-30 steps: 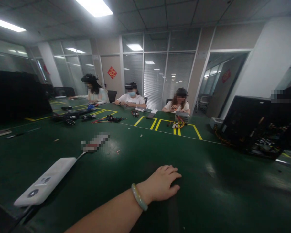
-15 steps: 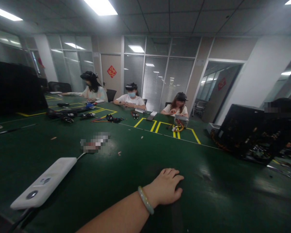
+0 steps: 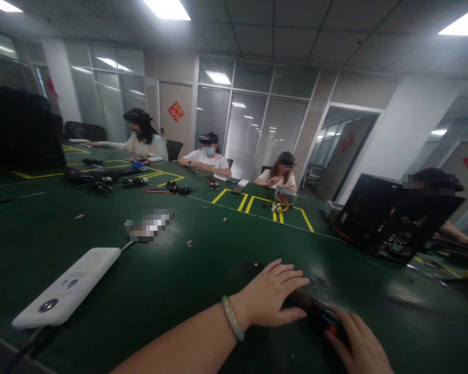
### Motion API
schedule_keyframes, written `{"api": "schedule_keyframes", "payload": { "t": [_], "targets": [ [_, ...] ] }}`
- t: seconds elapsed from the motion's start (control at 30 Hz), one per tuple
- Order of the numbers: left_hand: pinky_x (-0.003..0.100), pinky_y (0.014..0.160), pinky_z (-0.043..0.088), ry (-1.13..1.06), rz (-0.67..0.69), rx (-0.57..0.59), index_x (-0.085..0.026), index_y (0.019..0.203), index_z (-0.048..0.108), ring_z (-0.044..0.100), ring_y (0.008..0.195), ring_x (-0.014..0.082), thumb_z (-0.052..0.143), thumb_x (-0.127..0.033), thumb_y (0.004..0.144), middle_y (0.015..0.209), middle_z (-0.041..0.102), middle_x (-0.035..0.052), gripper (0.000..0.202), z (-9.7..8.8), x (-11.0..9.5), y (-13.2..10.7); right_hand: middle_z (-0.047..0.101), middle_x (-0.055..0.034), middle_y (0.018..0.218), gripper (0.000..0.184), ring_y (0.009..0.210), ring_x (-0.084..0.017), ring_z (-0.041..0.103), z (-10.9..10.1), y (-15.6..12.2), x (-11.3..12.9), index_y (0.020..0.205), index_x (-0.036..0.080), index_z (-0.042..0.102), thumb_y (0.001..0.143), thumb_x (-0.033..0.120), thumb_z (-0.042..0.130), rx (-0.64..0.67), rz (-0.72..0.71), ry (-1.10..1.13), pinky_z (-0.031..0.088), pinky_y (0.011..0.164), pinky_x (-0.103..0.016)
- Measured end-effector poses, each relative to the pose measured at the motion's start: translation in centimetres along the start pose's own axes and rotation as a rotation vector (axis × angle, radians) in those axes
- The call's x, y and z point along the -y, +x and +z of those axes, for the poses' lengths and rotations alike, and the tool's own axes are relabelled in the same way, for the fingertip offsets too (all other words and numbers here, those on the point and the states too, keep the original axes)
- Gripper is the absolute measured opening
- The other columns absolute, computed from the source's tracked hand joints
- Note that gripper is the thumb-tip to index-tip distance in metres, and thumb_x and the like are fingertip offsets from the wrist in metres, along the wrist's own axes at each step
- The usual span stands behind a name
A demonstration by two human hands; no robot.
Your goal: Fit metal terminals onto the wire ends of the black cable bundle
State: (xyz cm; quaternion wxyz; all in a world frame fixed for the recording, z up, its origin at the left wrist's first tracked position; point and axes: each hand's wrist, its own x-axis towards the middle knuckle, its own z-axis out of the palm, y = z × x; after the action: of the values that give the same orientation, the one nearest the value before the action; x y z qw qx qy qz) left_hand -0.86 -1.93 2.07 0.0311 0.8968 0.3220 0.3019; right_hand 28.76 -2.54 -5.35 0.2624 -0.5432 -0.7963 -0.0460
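Observation:
My left hand (image 3: 273, 296) lies flat on the green table (image 3: 171, 291), fingers stretched out and apart, a pale green bangle (image 3: 233, 318) on its wrist. Its fingertips touch a dark elongated object with a small red spot (image 3: 320, 313). My right hand (image 3: 361, 345) comes in at the bottom right, and its fingers curl round the near end of that dark object. Blur hides what the object is.
A white power bank (image 3: 66, 293) with a cable lies at the left. An open black computer case (image 3: 386, 218) stands at the right, a person behind it. Three people sit along the far side, with cables and tools (image 3: 281, 202) inside yellow tape marks.
My right hand has come into view at the bottom right with the dark object. My left hand has spread its fingers and shifted slightly right. The camera has turned right.

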Motion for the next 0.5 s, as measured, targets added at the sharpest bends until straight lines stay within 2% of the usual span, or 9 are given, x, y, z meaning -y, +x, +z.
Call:
{"api": "schedule_keyframes", "payload": {
  "t": [0.07, 0.13, 0.23, 0.33, 0.43, 0.5],
  "targets": [
    [0.04, 0.116, 0.014, 0.018, -0.015, -0.018, -0.027, 0.138, 0.042, 0.036, 0.134, 0.0211, 0.047, -0.053, 0.094, 0.141, 0.048, 0.0019, 0.051, 0.1, 0.1, 0.0, 0.061, -0.0119, 0.115, 0.036, 0.102, -0.029, 0.059, 2.1, 2.8, 4.7, 0.121, 0.02, 0.056, 0.088, 0.032, 0.05, 0.07, -0.029, 0.024, 0.048, 0.088, -0.042],
    [0.039, 0.114, 0.021, 0.032, -0.097, -0.029, -0.025, 0.132, 0.048, 0.045, 0.126, 0.0205, 0.045, -0.048, 0.096, 0.134, 0.054, 0.0024, 0.043, 0.5, 0.6, 0.0, 0.057, -0.0121, 0.126, 0.041, 0.115, -0.029, 0.053, 3.7, 5.4, 9.2, 0.127, 0.02, 0.053, 0.087, 0.019, 0.043, 0.132, -0.092, 0.037, 0.043, 0.096, -0.041],
    [0.038, 0.102, 0.037, 0.05, -0.28, -0.063, -0.022, 0.13, 0.05, 0.054, 0.114, 0.0219, 0.041, -0.042, 0.098, 0.125, 0.06, 0.0053, 0.039, 1.0, 1.8, -0.3, 0.049, -0.0134, 0.138, 0.049, 0.13, -0.029, 0.04, 4.8, 8.1, 13.5, 0.135, 0.016, 0.048, 0.087, 0.013, 0.04, 0.204, -0.158, 0.043, 0.033, 0.107, -0.042],
    [0.039, 0.095, 0.041, 0.079, -0.384, -0.095, -0.02, 0.127, 0.053, 0.056, 0.11, 0.0237, 0.037, -0.044, 0.099, 0.121, 0.062, 0.0071, 0.04, 1.2, 2.5, -0.5, 0.048, -0.0138, 0.138, 0.049, 0.131, -0.028, 0.039, 5.1, 9.1, 14.4, 0.137, 0.013, 0.047, 0.088, 0.016, 0.041, 0.245, -0.133, 0.069, 0.031, 0.108, -0.041],
    [0.039, 0.093, 0.042, 0.091, -0.388, -0.067, -0.021, 0.127, 0.054, 0.057, 0.108, 0.024, 0.035, -0.046, 0.099, 0.118, 0.064, 0.0066, 0.042, 1.1, 2.4, -0.4, 0.048, -0.011, 0.138, 0.049, 0.131, -0.027, 0.039, 4.8, 8.5, 13.8, 0.138, 0.017, 0.045, 0.088, 0.02, 0.043, 0.263, -0.147, 0.087, 0.031, 0.107, -0.04],
    [0.039, 0.093, 0.042, 0.088, -0.367, -0.047, -0.023, 0.128, 0.053, 0.057, 0.108, 0.0231, 0.034, -0.046, 0.1, 0.12, 0.063, 0.0051, 0.041, 0.8, 2.0, -0.3, 0.046, -0.0121, 0.139, 0.049, 0.132, -0.03, 0.037, 4.4, 7.8, 13.4, 0.137, 0.017, 0.045, 0.088, 0.026, 0.047, 0.23, -0.141, 0.051, 0.029, 0.108, -0.044]
  ]
}}
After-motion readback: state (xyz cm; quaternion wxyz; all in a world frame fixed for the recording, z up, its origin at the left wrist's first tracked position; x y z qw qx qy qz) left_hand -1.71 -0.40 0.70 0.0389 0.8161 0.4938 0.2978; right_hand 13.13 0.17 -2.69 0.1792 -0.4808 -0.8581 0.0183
